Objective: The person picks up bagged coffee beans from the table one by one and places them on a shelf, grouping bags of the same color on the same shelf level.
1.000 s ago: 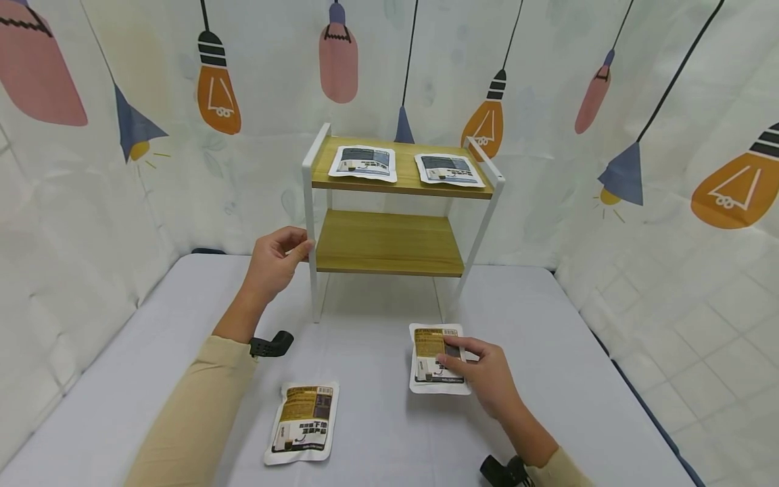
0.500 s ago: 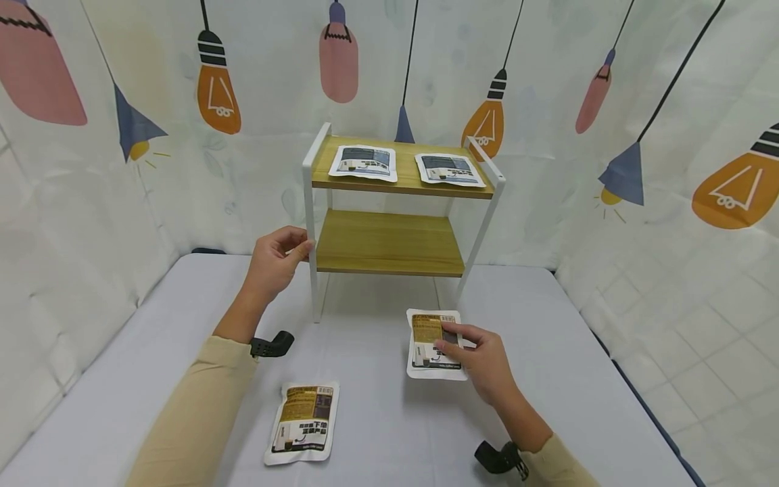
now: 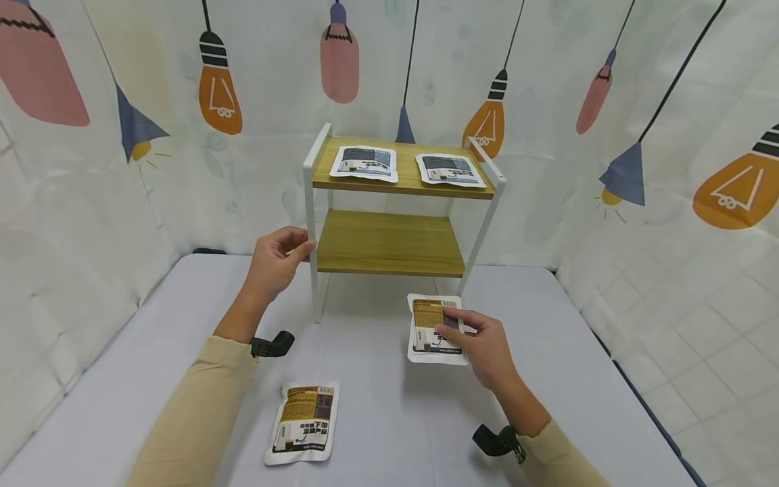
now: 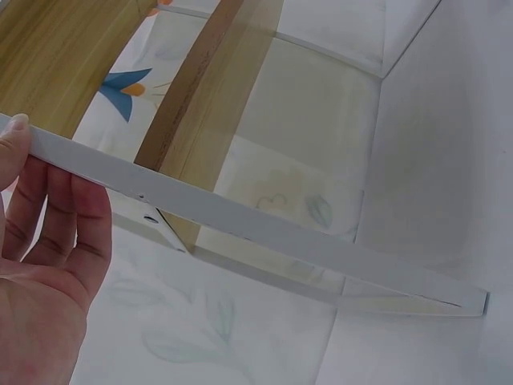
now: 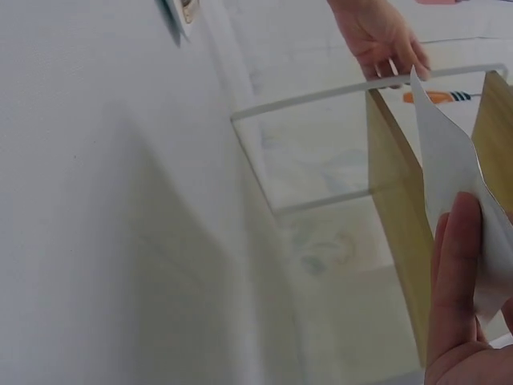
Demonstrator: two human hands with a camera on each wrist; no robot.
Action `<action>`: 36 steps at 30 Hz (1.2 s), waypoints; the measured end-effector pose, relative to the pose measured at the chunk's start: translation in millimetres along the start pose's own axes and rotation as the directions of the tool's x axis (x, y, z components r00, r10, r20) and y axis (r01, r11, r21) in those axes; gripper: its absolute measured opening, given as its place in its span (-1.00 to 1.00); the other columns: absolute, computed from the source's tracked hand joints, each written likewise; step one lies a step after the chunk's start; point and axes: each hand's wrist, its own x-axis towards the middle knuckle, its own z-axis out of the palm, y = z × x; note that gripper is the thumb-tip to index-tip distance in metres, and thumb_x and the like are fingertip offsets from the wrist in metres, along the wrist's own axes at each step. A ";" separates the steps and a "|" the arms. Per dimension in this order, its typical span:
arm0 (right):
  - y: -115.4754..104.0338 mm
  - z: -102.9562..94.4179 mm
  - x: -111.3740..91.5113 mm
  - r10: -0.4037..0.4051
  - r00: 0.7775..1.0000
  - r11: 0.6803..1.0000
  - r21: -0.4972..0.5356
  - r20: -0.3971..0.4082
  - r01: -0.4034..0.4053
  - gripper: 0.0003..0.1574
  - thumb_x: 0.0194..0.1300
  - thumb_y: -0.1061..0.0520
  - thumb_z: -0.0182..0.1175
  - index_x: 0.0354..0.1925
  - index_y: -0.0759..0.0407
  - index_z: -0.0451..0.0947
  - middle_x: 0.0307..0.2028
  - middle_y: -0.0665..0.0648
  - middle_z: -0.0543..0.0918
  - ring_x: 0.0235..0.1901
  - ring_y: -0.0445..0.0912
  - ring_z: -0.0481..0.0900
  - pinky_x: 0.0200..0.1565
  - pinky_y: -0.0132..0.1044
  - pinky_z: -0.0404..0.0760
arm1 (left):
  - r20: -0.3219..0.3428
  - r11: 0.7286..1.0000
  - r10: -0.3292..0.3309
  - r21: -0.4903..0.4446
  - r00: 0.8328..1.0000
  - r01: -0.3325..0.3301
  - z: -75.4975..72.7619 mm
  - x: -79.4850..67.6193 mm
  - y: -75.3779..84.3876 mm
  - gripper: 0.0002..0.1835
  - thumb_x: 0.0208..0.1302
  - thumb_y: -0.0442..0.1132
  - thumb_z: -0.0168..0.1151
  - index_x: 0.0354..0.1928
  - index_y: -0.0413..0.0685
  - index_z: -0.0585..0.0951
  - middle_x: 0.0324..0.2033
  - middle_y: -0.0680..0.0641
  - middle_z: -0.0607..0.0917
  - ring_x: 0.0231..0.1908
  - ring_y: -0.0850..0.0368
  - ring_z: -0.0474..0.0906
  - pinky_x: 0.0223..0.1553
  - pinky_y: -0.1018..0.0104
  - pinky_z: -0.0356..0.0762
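A two-tier shelf rack (image 3: 389, 242) with wooden boards and a white frame stands at the back of the table. My left hand (image 3: 276, 264) pinches its front left post between thumb and fingers; the left wrist view shows the thumb on the white post (image 4: 240, 220). In my right hand (image 3: 487, 345) is a white pouch (image 3: 429, 331) with a brown and white label, gripped by its right edge. It hangs above the table, in front of the lower board. In the right wrist view the pouch's plain back (image 5: 449, 160) shows, with fingers against it.
Two pouches with blue-grey labels, a left one (image 3: 364, 163) and a right one (image 3: 450, 170), lie on the top board. Another brown-labelled pouch (image 3: 303, 424) lies on the white table (image 3: 377, 433) at the front left. A lamp-printed curtain (image 3: 262, 162) hangs behind.
My right hand has carried the brown-labelled pouch forward, toward the rack's lower board. The left hand stays on the post, and the other pouches have not moved.
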 end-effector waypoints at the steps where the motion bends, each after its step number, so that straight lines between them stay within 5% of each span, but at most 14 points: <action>1: -0.8 -0.3 1.2 -0.004 1.000 1.000 0.006 0.000 0.004 -0.41 0.14 0.01 0.56 0.16 -0.01 0.71 0.18 0.19 0.61 -0.20 -0.04 0.71 -0.23 -0.38 0.74 | 0.000 1.000 0.001 -0.001 1.000 -0.001 -0.1 0.1 0.0 -0.70 0.46 -0.16 0.26 0.03 -0.25 0.65 -0.25 0.12 0.69 -0.19 0.23 0.64 -0.12 0.54 0.68; 23: -25.0 -7.2 24.8 -0.041 0.999 0.998 0.058 0.032 0.039 -0.43 0.22 0.05 0.50 0.20 0.02 0.68 0.21 0.18 0.59 -0.09 -0.05 0.70 -0.14 -0.38 0.75 | 0.001 1.000 -0.004 0.003 1.000 0.004 0.1 -0.7 2.7 -0.68 0.46 -0.16 0.26 0.05 -0.28 0.64 -0.20 -0.01 0.70 -0.20 0.24 0.65 -0.12 0.55 0.67; 30: -30.7 -7.0 30.2 -0.027 0.999 0.998 0.062 0.034 0.024 -0.45 0.27 0.09 0.47 0.22 0.02 0.67 0.24 0.19 0.57 -0.11 -0.08 0.72 -0.14 -0.39 0.75 | 0.001 1.000 0.008 -0.010 1.000 -0.008 0.0 -0.7 2.4 -0.71 0.45 -0.19 0.27 0.04 -0.28 0.65 -0.24 0.12 0.69 -0.21 0.24 0.64 -0.13 0.54 0.68; 36: -31.4 -6.2 36.1 -0.013 0.999 0.995 0.099 0.039 0.009 -0.46 0.29 0.09 0.45 0.23 0.04 0.65 0.25 0.21 0.57 -0.13 -0.09 0.74 -0.12 -0.36 0.76 | 0.005 1.000 -0.002 -0.005 1.000 0.002 0.0 -1.3 2.3 -0.68 0.46 -0.16 0.26 0.06 -0.28 0.65 -0.19 -0.03 0.70 -0.20 0.22 0.65 -0.12 0.54 0.68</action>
